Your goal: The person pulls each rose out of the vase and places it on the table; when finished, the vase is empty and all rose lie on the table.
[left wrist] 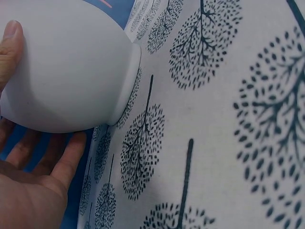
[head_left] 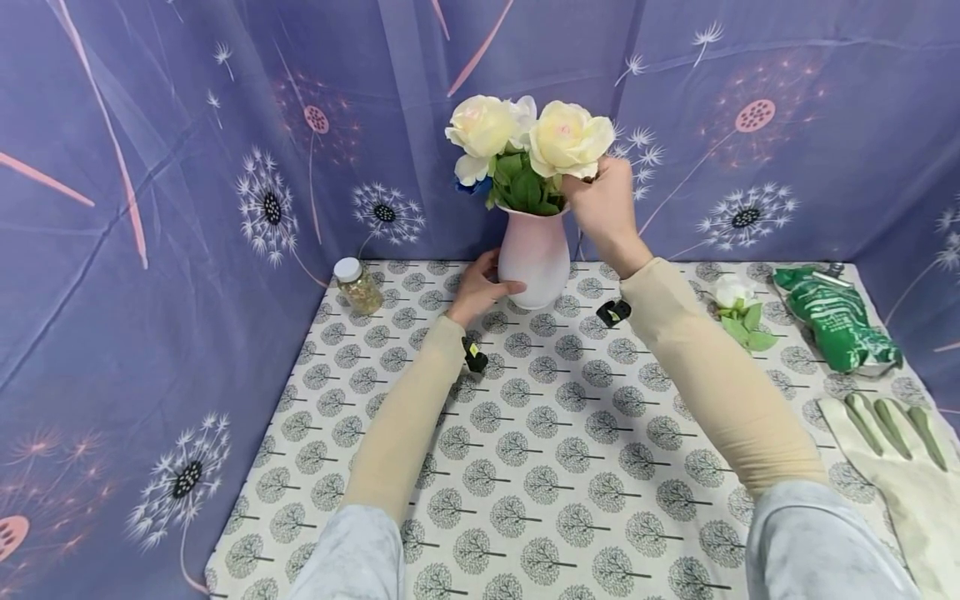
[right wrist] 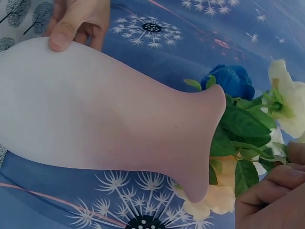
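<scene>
A pink-and-white vase (head_left: 534, 254) stands upright at the table's back edge, holding cream flowers (head_left: 572, 137), green leaves and a blue flower (right wrist: 232, 81). My left hand (head_left: 480, 287) curves round the vase's lower left side, thumb across its front; in the left wrist view the fingers (left wrist: 66, 160) reach behind the white body (left wrist: 71, 67). At the vase's mouth, my right hand (head_left: 606, 204) pinches a stem just under the right cream flower. The right wrist view shows that hand (right wrist: 279, 193) beside the leaves, the stem between thumb and fingers.
A lidded jar (head_left: 358, 287) stands at the back left. On the right lie a white flower with leaves (head_left: 738, 304), a green package (head_left: 836, 321) and pale gloves (head_left: 900, 475). A patterned curtain (head_left: 480, 50) hangs close behind the vase.
</scene>
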The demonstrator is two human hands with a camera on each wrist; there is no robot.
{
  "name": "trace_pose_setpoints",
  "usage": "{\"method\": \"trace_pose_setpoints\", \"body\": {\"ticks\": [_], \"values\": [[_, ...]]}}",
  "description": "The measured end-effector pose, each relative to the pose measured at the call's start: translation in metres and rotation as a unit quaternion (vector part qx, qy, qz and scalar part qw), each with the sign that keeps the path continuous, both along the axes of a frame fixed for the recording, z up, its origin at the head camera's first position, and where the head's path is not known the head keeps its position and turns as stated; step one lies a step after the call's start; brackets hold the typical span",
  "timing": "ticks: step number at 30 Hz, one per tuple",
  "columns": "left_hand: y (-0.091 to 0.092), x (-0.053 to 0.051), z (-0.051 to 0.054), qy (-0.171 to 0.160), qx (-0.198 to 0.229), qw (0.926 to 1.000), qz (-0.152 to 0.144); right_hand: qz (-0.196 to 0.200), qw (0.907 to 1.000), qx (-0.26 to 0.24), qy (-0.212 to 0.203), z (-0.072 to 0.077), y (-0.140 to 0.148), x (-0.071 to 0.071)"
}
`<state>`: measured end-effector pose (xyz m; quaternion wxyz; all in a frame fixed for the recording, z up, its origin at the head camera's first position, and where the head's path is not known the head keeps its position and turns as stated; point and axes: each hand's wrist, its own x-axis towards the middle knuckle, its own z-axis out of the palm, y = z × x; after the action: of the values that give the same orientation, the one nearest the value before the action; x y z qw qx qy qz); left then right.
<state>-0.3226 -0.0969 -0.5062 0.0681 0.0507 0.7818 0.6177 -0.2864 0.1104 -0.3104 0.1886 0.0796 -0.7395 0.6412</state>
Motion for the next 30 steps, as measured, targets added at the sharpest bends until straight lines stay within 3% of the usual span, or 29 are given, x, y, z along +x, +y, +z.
{"method": "trace_pose_setpoints", "body": {"ticks": [5,15,30], "values": [[0.0,0.001,0.001,0.004,-0.001,1.0,-0.002,0.011,0.9994,-0.032,-0.009,0.007,0.003,-0.003],[0.0,0.003,0.001,0.012,-0.001,0.9999,-0.003,-0.002,1.0,0.006,0.002,0.017,0.011,-0.01],[0.0,0.001,0.0,0.015,0.013,0.9998,-0.009,-0.014,0.9991,-0.004,0.039,0.037,0.015,-0.016]]}}
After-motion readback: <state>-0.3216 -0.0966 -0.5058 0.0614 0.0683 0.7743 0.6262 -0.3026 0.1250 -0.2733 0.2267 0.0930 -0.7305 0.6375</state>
